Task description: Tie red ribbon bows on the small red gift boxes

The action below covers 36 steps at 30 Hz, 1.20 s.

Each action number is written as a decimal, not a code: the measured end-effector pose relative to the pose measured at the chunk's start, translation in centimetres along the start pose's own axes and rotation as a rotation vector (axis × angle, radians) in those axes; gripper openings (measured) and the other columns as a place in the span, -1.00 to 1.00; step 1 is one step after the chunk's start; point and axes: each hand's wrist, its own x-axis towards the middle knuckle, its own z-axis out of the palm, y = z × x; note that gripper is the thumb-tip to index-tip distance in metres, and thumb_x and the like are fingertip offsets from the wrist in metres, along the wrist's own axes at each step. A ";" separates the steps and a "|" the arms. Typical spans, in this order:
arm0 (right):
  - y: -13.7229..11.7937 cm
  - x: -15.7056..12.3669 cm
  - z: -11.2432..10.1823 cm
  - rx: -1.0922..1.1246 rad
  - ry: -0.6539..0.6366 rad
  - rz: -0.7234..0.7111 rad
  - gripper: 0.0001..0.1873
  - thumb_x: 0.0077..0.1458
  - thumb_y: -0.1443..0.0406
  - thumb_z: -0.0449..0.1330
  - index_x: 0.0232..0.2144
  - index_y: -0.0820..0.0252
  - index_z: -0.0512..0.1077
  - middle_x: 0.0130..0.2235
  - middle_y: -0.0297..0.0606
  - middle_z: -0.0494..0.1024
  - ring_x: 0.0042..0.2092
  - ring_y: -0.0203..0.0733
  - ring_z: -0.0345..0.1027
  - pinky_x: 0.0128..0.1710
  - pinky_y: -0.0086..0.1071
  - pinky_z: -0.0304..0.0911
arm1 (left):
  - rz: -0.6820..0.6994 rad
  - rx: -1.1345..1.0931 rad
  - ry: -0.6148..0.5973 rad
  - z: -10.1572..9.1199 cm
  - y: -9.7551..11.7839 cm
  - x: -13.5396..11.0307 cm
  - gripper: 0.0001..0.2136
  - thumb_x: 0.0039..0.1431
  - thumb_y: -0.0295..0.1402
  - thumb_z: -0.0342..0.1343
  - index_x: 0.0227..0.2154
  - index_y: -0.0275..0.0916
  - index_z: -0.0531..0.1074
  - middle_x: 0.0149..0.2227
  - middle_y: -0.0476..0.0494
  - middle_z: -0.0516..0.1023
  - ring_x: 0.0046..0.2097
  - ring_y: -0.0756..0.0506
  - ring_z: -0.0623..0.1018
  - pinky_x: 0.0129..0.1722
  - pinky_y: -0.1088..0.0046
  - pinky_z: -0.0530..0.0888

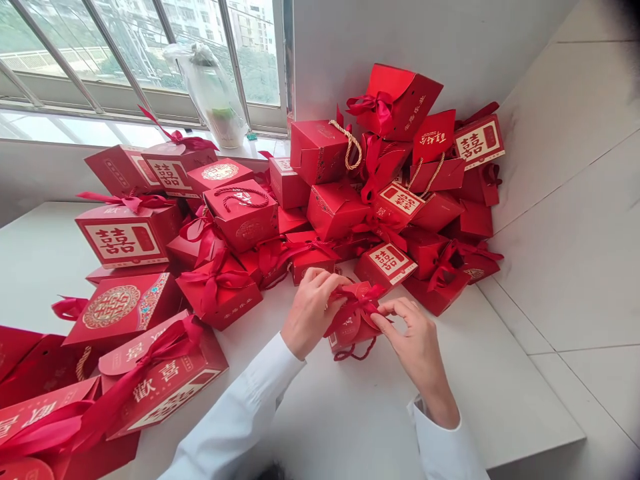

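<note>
A small red box (346,340) is held tilted between the left hand (310,312) and right hand (413,337), its red ribbon (357,299) bunched on top, a red cord (351,355) looped below.

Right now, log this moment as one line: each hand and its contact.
left hand: at red satin ribbon | right hand: at same ribbon | under them: red gift box | around: heaped red boxes

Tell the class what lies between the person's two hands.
In the head view, a small red gift box with a red ribbon lies between the left hand and the right hand.
</note>
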 end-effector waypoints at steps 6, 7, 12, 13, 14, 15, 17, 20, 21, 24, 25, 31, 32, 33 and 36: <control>0.0 -0.6 -0.4 0.080 -0.026 0.099 -0.79 0.10 0.15 0.17 -0.51 0.08 0.38 -0.41 -0.34 0.47 -0.30 -0.16 0.31 -0.23 -0.32 0.24 | 0.044 -0.030 0.055 -0.4 -1.2 -0.6 -0.78 0.08 -0.62 0.00 -0.42 -0.16 0.45 -0.36 -0.06 0.50 -0.17 -0.11 0.34 -0.17 0.37 0.40; 0.0 -0.6 -0.4 0.089 -0.030 0.118 -0.78 0.10 0.14 0.16 -0.52 0.09 0.37 -0.42 -0.34 0.47 -0.31 -0.16 0.30 -0.24 -0.32 0.24 | 0.032 -0.036 0.058 -0.4 -1.3 -0.5 -0.77 0.08 -0.61 -0.01 -0.42 -0.16 0.46 -0.36 -0.06 0.50 -0.17 -0.11 0.35 -0.17 0.37 0.40; -0.3 -0.9 -0.3 0.088 -0.047 0.166 -0.72 0.10 0.12 0.14 -0.57 0.09 0.32 -0.48 -0.36 0.43 -0.35 -0.18 0.28 -0.29 -0.36 0.24 | -0.001 -0.075 0.066 0.0 -2.2 0.5 -0.79 0.04 -0.59 -0.03 -0.47 -0.17 0.45 -0.36 -0.06 0.51 -0.17 -0.11 0.37 -0.16 0.37 0.40; -0.3 -0.8 -0.3 0.082 -0.046 0.170 -0.72 0.10 0.13 0.14 -0.57 0.10 0.31 -0.48 -0.36 0.42 -0.36 -0.19 0.28 -0.29 -0.36 0.24 | 0.000 -0.089 0.063 0.1 -2.3 0.7 -0.79 0.04 -0.59 -0.03 -0.49 -0.18 0.44 -0.36 -0.06 0.50 -0.17 -0.10 0.38 -0.16 0.38 0.39; -0.3 -0.8 -0.3 0.077 -0.042 0.172 -0.72 0.09 0.13 0.14 -0.58 0.10 0.30 -0.49 -0.37 0.41 -0.36 -0.20 0.27 -0.29 -0.37 0.23 | -0.007 -0.105 0.059 0.1 -2.3 1.0 -0.79 0.02 -0.59 -0.04 -0.51 -0.18 0.44 -0.37 -0.06 0.50 -0.18 -0.10 0.39 -0.17 0.39 0.39; -0.3 -0.8 -0.3 0.071 -0.040 0.175 -0.72 0.08 0.14 0.14 -0.59 0.10 0.29 -0.49 -0.38 0.41 -0.37 -0.20 0.27 -0.30 -0.37 0.23 | -0.023 -0.125 0.052 0.2 -2.4 1.3 -0.79 0.01 -0.60 -0.05 -0.52 -0.19 0.43 -0.37 -0.06 0.50 -0.20 -0.09 0.40 -0.18 0.39 0.38; -0.3 -0.7 -0.2 0.061 -0.036 0.178 -0.72 0.08 0.14 0.13 -0.60 0.10 0.28 -0.50 -0.39 0.40 -0.38 -0.21 0.27 -0.31 -0.39 0.22 | -0.065 -0.173 0.010 0.2 -2.3 1.7 -0.79 -0.04 -0.61 -0.07 -0.54 -0.20 0.41 -0.38 -0.06 0.49 -0.24 -0.07 0.43 -0.20 0.41 0.38; -0.3 -0.7 -0.2 0.050 -0.028 0.180 -0.71 0.08 0.14 0.12 -0.61 0.10 0.26 -0.52 -0.38 0.39 -0.39 -0.21 0.25 -0.34 -0.40 0.21 | -0.115 -0.234 -0.083 -0.2 -1.9 2.0 -0.77 -0.06 -0.61 -0.10 -0.45 -0.21 0.39 -0.35 -0.05 0.50 -0.25 -0.05 0.47 -0.20 0.44 0.37; -0.3 -0.7 -0.2 0.048 -0.027 0.178 -0.71 0.08 0.14 0.11 -0.61 0.10 0.26 -0.52 -0.38 0.39 -0.39 -0.21 0.25 -0.34 -0.40 0.21 | -0.125 -0.254 -0.110 -0.4 -1.7 2.0 -0.76 -0.04 -0.60 -0.10 -0.39 -0.20 0.38 -0.32 -0.05 0.51 -0.23 -0.05 0.47 -0.18 0.44 0.37; -0.4 -0.7 -0.2 0.040 -0.031 0.175 -0.72 0.08 0.14 0.13 -0.60 0.10 0.27 -0.51 -0.38 0.39 -0.38 -0.21 0.26 -0.34 -0.40 0.21 | -0.161 -0.320 -0.192 -1.1 -1.3 1.6 -0.72 0.05 -0.50 -0.01 -0.14 -0.19 0.32 -0.16 -0.10 0.50 -0.14 -0.07 0.48 -0.17 0.43 0.38; -0.5 -0.8 -0.2 0.036 -0.033 0.176 -0.71 0.08 0.14 0.13 -0.60 0.10 0.27 -0.51 -0.38 0.40 -0.38 -0.21 0.26 -0.34 -0.40 0.21 | -0.179 -0.337 -0.224 -1.3 -1.2 1.5 -0.69 0.08 -0.42 0.05 -0.07 -0.19 0.29 -0.14 -0.12 0.50 -0.13 -0.08 0.48 -0.19 0.43 0.39; -0.5 -0.8 -0.1 0.025 -0.029 0.155 -0.69 0.09 0.10 0.13 -0.59 0.10 0.29 -0.51 -0.38 0.41 -0.38 -0.21 0.26 -0.34 -0.40 0.21 | -0.337 -0.384 -0.186 -1.3 -1.1 1.2 -0.65 0.15 -0.12 0.05 -0.07 -0.18 0.31 -0.23 -0.10 0.51 -0.20 -0.09 0.50 -0.22 0.39 0.39; -0.5 -0.8 -0.1 0.025 -0.031 0.154 -0.69 0.10 0.10 0.13 -0.59 0.10 0.29 -0.50 -0.38 0.42 -0.38 -0.22 0.25 -0.34 -0.40 0.20 | -0.362 -0.409 -0.169 -1.3 -1.1 1.2 -0.66 0.16 -0.12 0.04 -0.08 -0.19 0.31 -0.25 -0.10 0.52 -0.21 -0.09 0.51 -0.23 0.39 0.39; -0.4 -0.8 -0.1 0.023 -0.034 0.154 -0.69 0.10 0.10 0.13 -0.58 0.10 0.29 -0.50 -0.38 0.42 -0.38 -0.22 0.25 -0.34 -0.41 0.20 | -0.382 -0.430 -0.162 -1.3 -1.0 1.2 -0.67 0.16 -0.13 0.04 -0.08 -0.19 0.31 -0.26 -0.09 0.52 -0.21 -0.09 0.51 -0.23 0.38 0.39; -0.4 -0.8 0.0 0.014 -0.040 0.162 -0.70 0.11 0.11 0.13 -0.58 0.11 0.29 -0.49 -0.39 0.42 -0.38 -0.23 0.25 -0.34 -0.42 0.17 | -0.417 -0.417 -0.179 -1.6 -0.7 1.2 -0.66 0.13 -0.14 0.07 -0.08 -0.19 0.32 -0.24 -0.09 0.51 -0.18 -0.11 0.51 -0.22 0.37 0.40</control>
